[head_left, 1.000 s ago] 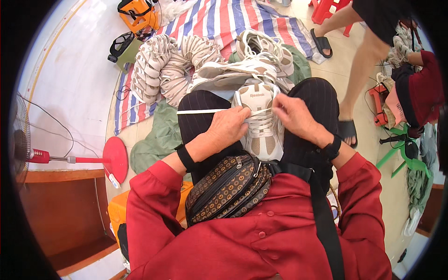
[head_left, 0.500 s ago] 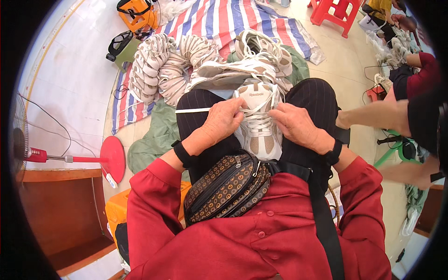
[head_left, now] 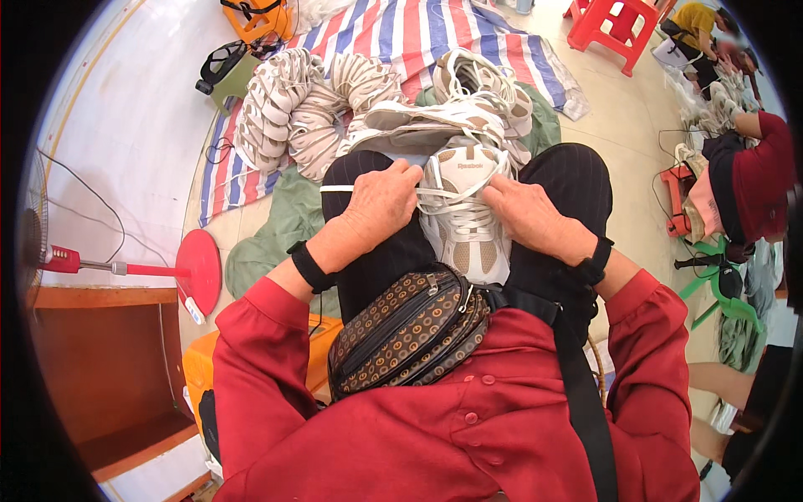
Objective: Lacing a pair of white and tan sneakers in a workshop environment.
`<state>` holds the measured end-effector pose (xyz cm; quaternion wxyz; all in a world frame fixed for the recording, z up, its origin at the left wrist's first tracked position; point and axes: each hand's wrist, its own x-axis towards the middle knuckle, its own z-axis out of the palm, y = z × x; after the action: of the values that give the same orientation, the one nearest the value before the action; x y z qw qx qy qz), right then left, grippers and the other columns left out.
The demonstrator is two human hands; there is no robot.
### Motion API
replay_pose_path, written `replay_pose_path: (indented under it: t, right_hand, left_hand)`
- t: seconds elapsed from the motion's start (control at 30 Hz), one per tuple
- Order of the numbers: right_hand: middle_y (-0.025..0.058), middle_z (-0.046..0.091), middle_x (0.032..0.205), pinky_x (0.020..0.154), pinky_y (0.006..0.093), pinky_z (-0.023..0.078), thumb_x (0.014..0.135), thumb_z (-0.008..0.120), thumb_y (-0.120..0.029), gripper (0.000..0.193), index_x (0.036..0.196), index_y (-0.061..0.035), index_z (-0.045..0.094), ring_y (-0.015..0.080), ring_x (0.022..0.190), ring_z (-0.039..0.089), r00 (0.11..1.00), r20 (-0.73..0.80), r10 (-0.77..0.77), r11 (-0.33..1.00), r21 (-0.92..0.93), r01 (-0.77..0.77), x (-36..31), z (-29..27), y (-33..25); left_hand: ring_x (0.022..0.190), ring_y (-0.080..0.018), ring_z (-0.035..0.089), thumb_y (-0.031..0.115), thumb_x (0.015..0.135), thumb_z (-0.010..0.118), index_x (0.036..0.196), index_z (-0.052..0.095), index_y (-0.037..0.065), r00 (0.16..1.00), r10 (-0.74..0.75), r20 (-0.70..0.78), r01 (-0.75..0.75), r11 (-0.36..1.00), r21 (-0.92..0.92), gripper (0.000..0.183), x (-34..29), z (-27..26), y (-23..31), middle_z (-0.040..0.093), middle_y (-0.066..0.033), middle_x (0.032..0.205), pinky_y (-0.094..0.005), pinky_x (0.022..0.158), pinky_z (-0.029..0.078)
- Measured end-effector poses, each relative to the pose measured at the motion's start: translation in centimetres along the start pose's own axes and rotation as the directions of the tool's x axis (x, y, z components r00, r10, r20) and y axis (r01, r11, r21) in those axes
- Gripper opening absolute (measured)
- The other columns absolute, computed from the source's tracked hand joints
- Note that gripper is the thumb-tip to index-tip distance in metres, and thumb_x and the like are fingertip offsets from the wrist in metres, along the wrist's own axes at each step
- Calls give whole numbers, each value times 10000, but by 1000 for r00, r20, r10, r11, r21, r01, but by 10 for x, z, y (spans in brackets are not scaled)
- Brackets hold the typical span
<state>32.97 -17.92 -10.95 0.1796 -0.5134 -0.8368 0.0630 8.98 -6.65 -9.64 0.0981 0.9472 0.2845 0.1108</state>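
Shoe [head_left: 478, 261] sat between the thighs [head_left: 544, 280], toe nearest. Right hand [head_left: 535, 216] curled at its side; couldn't tell if it gripped lace. Left hand [head_left: 378, 201], pinched on the white lace [head_left: 336, 189], had shifted outward past the shoe's edge, probably drawing slack. Stacked shoes [head_left: 272, 113] lay beyond.

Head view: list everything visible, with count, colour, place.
Shoe: one, white and beige, centre.
Loose lace: one end visible, white, left of the shoe.
Other shoes: several, white and beige, just beyond.
Nested shoe pieces: many, whitish, upper left.
Striped sheet: one, red-white-blue, top centre.
Cloth: count unclear, green, left of centre.
Stool: at least one, red, upper right.
Orange items: several, left and right.
Fan: one, red and dark, left.
Cabinet: one, brown, lower left.
Waist bag: one, brown, lower centre.
Other people: several, mixed clothing, right.
Left hand: one, bare, on the lace.
Right hand: one, bare, at the shoe.
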Motion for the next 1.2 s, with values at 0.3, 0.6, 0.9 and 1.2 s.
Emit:
replay_pose_path:
  t: [0.3, 0.6, 0.9, 1.2]
  right_hand:
    - [158, 485, 888, 613, 398, 504, 791, 526, -55, 146, 887, 6, 434, 313, 776, 611, 974, 198, -112, 993, -21, 118, -2, -3, -33]
    - [187, 578, 813, 669, 455, 498, 784, 539, -11, 162, 922, -20, 455, 402, 773, 591, 989, 101, 108, 943, 304, -134, -12, -5, -10]
    - [117, 550, 793, 658, 395, 512, 732, 565, -26, 184, 907, -46, 512, 273, 842, 613, 999, 35, 23, 983, -180, -16, -4, -4, -6]
    - [79, 560, 665, 531, 380, 494, 815, 590, -115, 91, 808, -62, 516, 265, 616, 621, 991, -132, 39, 966, -248, -71, 10, 1, -2]
  left_hand:
    - [783, -367, 621, 111, 797, 587, 926, 579, 52, 995, -13, 94, 13, 1000, -1, 142, -4, 0, -6, 632, -142, 815, -470, 678, 488]
    - [779, -361, 620, 98, 776, 587, 904, 591, 55, 998, 39, 47, -35, 996, -85, 135, -8, 2, -16, 629, -129, 815, -454, 692, 495]
    - [759, -344, 632, 106, 765, 615, 899, 617, 57, 997, 18, 75, -2, 978, -208, 143, -8, -7, -15, 641, -139, 772, -421, 681, 493]
    - [650, -347, 619, 144, 783, 636, 915, 617, 59, 985, 87, 146, -23, 919, -395, 158, -16, -13, -14, 614, -153, 676, -398, 598, 485]
